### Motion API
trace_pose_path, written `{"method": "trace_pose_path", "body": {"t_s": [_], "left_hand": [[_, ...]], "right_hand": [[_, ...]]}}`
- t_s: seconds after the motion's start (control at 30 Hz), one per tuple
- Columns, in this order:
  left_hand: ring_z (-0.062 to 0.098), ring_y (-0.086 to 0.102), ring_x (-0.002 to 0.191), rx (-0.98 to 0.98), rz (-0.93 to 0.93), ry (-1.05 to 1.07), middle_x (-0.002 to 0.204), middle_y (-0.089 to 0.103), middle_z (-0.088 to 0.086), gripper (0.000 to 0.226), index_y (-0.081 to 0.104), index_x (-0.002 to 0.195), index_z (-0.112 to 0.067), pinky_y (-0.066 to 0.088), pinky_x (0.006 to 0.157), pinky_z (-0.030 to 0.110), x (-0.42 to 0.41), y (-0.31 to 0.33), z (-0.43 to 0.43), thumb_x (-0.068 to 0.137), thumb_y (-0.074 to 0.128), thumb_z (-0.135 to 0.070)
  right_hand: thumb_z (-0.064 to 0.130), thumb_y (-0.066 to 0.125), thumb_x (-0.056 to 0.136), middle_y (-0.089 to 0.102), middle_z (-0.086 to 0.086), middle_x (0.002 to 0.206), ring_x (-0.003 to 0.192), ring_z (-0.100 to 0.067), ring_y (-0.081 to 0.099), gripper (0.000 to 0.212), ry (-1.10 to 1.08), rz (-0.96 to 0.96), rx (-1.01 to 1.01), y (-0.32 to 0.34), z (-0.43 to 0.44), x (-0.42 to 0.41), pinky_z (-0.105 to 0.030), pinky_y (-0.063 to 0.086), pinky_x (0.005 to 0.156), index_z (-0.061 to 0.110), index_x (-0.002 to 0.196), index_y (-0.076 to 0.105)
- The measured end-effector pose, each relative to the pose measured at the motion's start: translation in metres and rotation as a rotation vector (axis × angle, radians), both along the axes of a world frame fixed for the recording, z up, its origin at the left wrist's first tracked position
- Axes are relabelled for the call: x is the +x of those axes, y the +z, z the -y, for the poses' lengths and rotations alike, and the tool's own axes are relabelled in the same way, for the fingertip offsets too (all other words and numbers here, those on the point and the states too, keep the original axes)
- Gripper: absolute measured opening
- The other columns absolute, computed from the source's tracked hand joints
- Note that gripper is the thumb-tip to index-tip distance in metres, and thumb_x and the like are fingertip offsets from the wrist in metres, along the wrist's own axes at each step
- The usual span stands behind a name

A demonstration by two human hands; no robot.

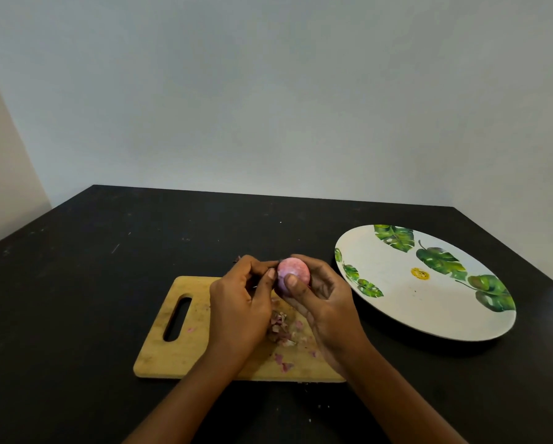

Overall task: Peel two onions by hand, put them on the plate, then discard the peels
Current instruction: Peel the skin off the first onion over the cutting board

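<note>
**Q:** So where's the onion (292, 276) in your shot?

**A:** Up off the cutting board (172, 354), held between both of your hands. Your right hand (326, 302) cups it from the right, with the fingers curled behind it and the thumb pressed on the front. It looks pale pink and mostly bare, but your fingers hide its back and underside.

**Q:** And your left hand (240, 302)?

**A:** Fingers curled in, thumb and forefinger pinching at the onion's upper left edge. Can't tell if there's a bit of skin between them, it's way too small and blurry.

**Q:** Anything else hard to read?

**A:** A pile of peels (283, 328) lies on the board under your hands, partly covered by them. A dark purplish scrap (236, 259) pokes out beyond your left knuckles on the black surface (108, 251), no idea what it is. The plate (406, 302) with green leaves sits right of the board, apart from it. Your forearms get cut off by the bottom edge.
</note>
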State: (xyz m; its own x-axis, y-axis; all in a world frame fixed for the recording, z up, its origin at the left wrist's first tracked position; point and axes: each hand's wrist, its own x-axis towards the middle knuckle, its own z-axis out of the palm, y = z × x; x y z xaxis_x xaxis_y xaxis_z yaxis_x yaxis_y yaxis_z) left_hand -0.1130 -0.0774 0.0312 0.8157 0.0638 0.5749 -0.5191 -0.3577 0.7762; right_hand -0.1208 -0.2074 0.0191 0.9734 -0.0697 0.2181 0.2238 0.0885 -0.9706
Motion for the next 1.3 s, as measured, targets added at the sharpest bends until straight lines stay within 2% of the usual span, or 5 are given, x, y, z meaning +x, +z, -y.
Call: {"method": "trace_pose_path", "body": {"t_s": [0.27,0.57,0.8,1.17,1.3], "left_hand": [[0.011,0.053,0.056,0.183,-0.121,-0.084,0.059,0.056,-0.001,0.048,0.057,0.071,-0.018,0.045,0.052,0.033,0.008,0.001,-0.009,0.087,0.037,-0.058],[0.009,0.059,0.059,0.167,-0.022,-0.212,0.059,0.062,-0.008,0.039,0.066,0.072,-0.021,0.048,0.051,0.025,0.002,-0.002,0.002,0.091,0.041,-0.044],[-0.002,0.032,0.042,0.531,0.409,0.033,0.046,0.050,-0.008,0.035,0.060,0.062,-0.019,0.025,0.044,0.010,0.000,-0.005,0.003,0.091,0.044,-0.031],[0.006,0.054,0.045,0.317,0.150,0.083,0.056,0.055,-0.009,0.011,0.046,0.097,-0.035,0.047,0.040,0.029,0.006,-0.007,-0.007,0.092,0.040,-0.043],[0.004,0.062,0.065,0.231,0.069,0.072,0.079,0.058,-0.022,0.036,0.041,0.118,-0.039,0.052,0.054,0.023,0.006,-0.004,-0.004,0.089,0.058,-0.026]], "right_hand": [[0.039,0.070,0.071,0.069,0.011,0.106,0.104,-0.008,0.065,0.039,0.000,0.105,-0.103,0.001,-0.001,-0.001,-0.022,0.055,0.081,0.029,0.109,0.063],[0.033,0.042,0.097,0.065,0.010,0.053,0.054,0.001,0.065,0.033,-0.028,-0.192,0.034,0.008,-0.006,-0.003,-0.011,0.049,0.050,0.019,0.072,0.058],[0.041,0.053,0.093,0.062,-0.006,0.070,0.068,-0.017,0.061,0.037,-0.290,-0.180,-0.151,-0.003,-0.012,0.005,-0.034,0.052,0.066,0.013,0.070,0.060],[0.048,0.051,0.083,0.054,-0.010,0.058,0.040,-0.011,0.043,0.049,0.062,-0.374,0.482,0.015,0.012,0.009,-0.014,0.030,0.033,0.004,0.067,0.063],[0.049,0.053,0.076,0.055,-0.010,0.059,0.039,-0.011,0.043,0.048,0.179,-0.385,0.539,0.016,0.012,0.006,-0.014,0.029,0.034,0.004,0.065,0.064]]}}
